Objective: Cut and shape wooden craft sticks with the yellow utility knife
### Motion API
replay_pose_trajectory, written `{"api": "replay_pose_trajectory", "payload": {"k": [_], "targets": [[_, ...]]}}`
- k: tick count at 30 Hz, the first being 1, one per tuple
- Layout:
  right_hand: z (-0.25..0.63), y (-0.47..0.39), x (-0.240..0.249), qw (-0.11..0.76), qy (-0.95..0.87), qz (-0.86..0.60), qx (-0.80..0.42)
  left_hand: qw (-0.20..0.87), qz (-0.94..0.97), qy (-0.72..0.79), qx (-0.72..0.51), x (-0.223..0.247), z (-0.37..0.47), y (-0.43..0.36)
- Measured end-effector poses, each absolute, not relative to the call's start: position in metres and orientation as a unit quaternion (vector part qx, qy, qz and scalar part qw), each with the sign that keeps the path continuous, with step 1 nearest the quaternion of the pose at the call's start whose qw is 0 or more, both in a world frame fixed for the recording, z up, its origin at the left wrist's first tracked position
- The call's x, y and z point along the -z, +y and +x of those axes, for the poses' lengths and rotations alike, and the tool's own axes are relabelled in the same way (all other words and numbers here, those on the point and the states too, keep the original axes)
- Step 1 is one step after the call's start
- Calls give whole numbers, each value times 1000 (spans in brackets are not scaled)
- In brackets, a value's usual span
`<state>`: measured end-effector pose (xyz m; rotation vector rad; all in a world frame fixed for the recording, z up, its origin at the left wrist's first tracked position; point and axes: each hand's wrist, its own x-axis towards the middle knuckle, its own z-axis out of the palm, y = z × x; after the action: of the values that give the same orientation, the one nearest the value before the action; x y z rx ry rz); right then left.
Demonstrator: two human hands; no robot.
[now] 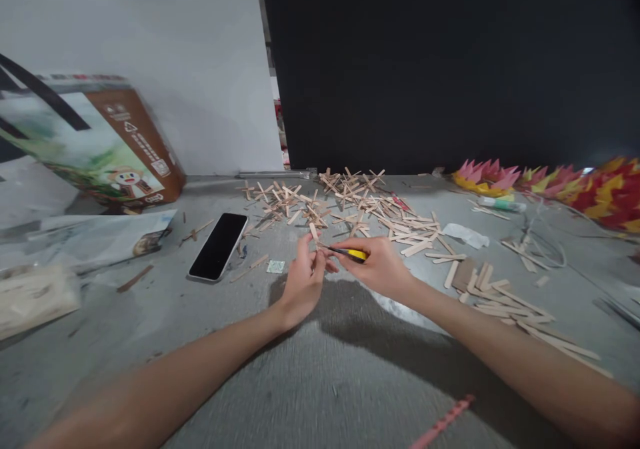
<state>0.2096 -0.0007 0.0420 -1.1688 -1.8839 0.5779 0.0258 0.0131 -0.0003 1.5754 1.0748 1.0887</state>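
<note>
Near the middle of the grey table, my left hand (pixel 303 279) is closed on a small wooden stick (pixel 313 231) that points up and away. My right hand (pixel 381 265) is closed around a yellow-and-black tool (pixel 356 255), perhaps a cutter. Its dark narrow tip reaches left to the stick at my left fingertips. The exact contact is too small to make out. Beyond both hands lie several crossed wooden stick pieces (pixel 285 197) and a pile of loose flat sticks (pixel 413 229).
A phone (pixel 219 246) lies left of my hands, with a printed bag (pixel 130 149) behind it. More sticks (pixel 515 305), a white cable (pixel 560 255) and paper flowers (pixel 485 177) are at the right. A pink strip (pixel 443 423) lies in front.
</note>
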Motion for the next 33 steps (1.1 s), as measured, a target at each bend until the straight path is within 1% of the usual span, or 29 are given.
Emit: {"api": "replay_pose_trajectory", "payload": {"k": [7, 11, 15, 19, 24, 28, 31, 33], "targets": [[209, -5, -56, 338, -768, -509, -192, 427, 667, 433, -430, 1, 26, 13], [212, -4, -66, 317, -764, -520, -211, 446, 672, 423, -413, 1, 28, 14], [216, -1, -72, 294, -771, -518, -226, 444, 684, 415, -404, -1, 29, 13], [212, -3, -71, 294, -763, -521, -245, 446, 692, 405, -397, 3, 29, 13], [206, -6, -68, 290, -766, -526, -229, 423, 698, 417, -401, 11, 28, 15], [212, -1, -70, 276, -763, -523, -261, 422, 715, 401, -388, 10, 27, 11], [210, 0, -70, 290, -761, -527, -244, 433, 706, 400, -393, 13, 28, 14], [205, -5, -72, 283, -769, -530, -219, 451, 687, 401, -406, 17, 29, 20]]}}
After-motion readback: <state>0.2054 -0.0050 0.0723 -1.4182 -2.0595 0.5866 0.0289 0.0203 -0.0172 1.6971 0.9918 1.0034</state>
